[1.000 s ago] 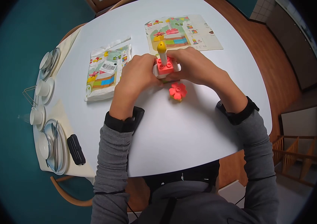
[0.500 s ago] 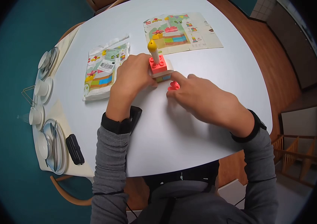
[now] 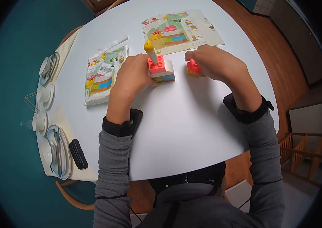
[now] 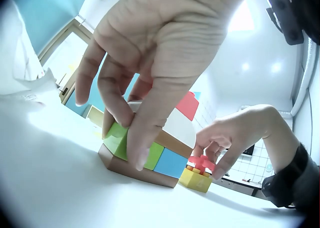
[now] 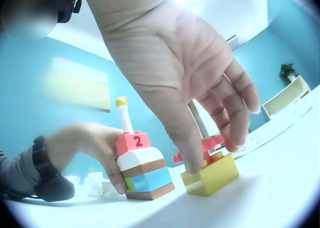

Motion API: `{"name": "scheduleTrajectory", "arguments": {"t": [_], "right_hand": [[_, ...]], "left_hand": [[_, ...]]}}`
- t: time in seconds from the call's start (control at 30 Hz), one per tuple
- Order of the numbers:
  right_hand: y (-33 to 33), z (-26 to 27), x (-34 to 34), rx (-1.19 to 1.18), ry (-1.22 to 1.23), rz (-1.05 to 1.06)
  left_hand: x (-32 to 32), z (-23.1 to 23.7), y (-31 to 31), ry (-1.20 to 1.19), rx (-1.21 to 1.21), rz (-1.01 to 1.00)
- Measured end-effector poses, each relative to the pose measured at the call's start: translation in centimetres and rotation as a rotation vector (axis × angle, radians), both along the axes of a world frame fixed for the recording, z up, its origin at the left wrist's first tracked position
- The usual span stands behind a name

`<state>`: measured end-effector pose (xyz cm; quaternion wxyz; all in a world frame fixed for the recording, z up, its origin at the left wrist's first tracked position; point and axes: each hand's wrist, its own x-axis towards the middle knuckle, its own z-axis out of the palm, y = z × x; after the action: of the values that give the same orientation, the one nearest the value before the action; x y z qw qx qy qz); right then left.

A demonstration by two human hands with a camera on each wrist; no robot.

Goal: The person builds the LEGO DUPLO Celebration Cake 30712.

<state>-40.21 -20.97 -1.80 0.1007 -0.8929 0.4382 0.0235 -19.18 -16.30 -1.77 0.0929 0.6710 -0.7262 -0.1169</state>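
Note:
A toy-brick cake (image 3: 168,71) stands upright on the table, layered in brown, green, blue and white. On top is a coral brick (image 5: 136,141) marked 2, carrying a white candle with a yellow flame (image 5: 121,101). My left hand (image 3: 131,76) grips the cake from its left side, thumb on the near face and fingers round the back. To the right of the cake, my right hand (image 3: 221,62) pinches a yellow brick (image 5: 215,178) topped by a coral flower (image 3: 194,67). The yellow brick rests at the tabletop, a short gap from the cake.
Behind the cake lies a printed picture sheet (image 3: 183,32). A white printed bag (image 3: 104,74) with a barcode label lies left of my left hand. Along the left edge are cups, plates (image 3: 66,159) and cutlery, with a black case (image 3: 78,154) beside them.
My right hand let go of the cake, took hold of the flower-topped yellow brick in front of it and moved it right and away from me. My left hand stayed on the cake.

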Motion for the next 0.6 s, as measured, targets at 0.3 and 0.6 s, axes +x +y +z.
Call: {"name": "scheduleTrajectory", "arguments": {"t": [0.3, 0.6], "right_hand": [[-0.9, -0.4, 0.0, -0.039, 0.015, -0.043], [-0.6, 0.9, 0.0, -0.002, 0.113, -0.103]], "left_hand": [[-0.4, -1.7, -3.2, -0.014, -0.075, -0.083], [-1.9, -0.4, -4.6, -0.081, 0.064, -0.001]]}}
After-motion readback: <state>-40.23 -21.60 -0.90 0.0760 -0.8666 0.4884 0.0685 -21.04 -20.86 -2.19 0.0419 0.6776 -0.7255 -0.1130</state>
